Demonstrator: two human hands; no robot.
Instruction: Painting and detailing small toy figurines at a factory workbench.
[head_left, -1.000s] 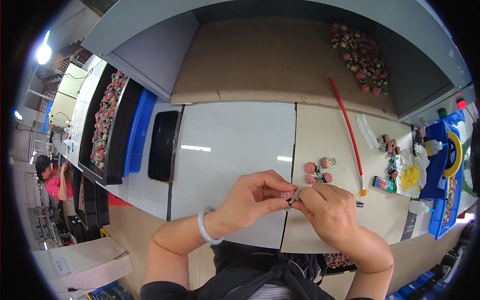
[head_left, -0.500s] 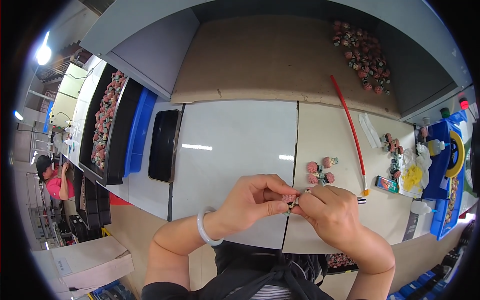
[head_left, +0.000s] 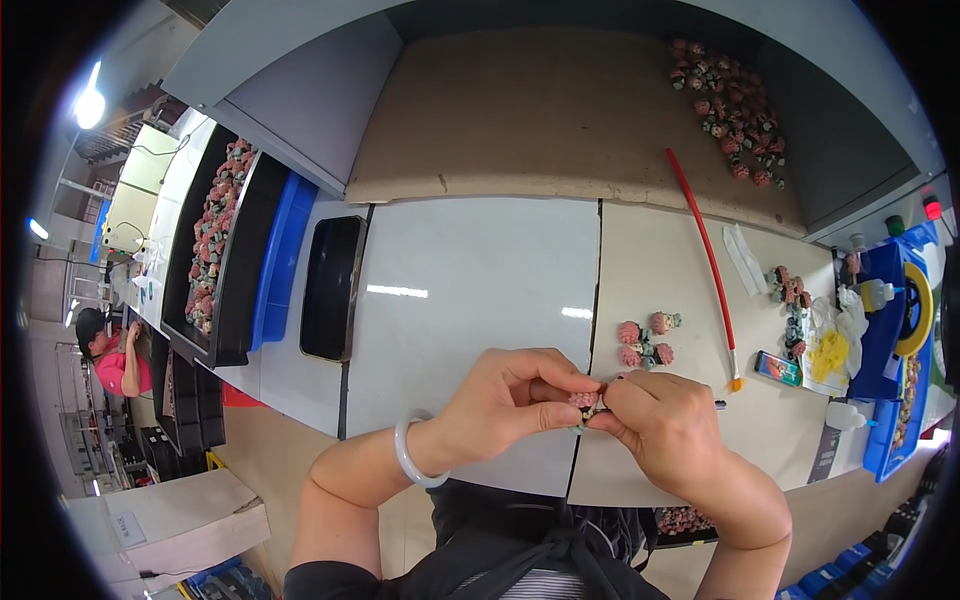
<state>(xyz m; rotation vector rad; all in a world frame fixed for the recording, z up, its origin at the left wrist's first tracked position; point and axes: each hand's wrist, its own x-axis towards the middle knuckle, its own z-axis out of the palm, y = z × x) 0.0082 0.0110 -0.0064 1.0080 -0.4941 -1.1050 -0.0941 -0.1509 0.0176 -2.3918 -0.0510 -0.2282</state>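
Observation:
Between the thumb and fingers of my left hand (head_left: pixel 515 402) is a small figurine (head_left: pixel 583 401) with bumpy pink hair and a pale green lower part. My right hand (head_left: pixel 665 420) is closed close against it, fingertips at the figurine's right side. A dark tip shows at those fingers, and a short dark end of a thin pen-like tool (head_left: pixel 720 405) sticks out beyond the knuckles; most of it is hidden by the hand. Just beyond my hands, several like figurines (head_left: pixel 645 343) lie in a loose cluster on the table.
A red-handled brush (head_left: pixel 705 255) lies at the right. Many figurines (head_left: pixel 735 120) fill the brown shelf's far right corner. A phone (head_left: pixel 333 288) and a black tray of figurines (head_left: pixel 243 290) are left. Bottles and a blue bin (head_left: pixel 880 345) stand right. A person (head_left: pixel 120 355) sits far left.
The right hand has shifted slightly at the figurine, which my left hand keeps pinched, and a dark tip now shows beside it. The whole view has moved a little.

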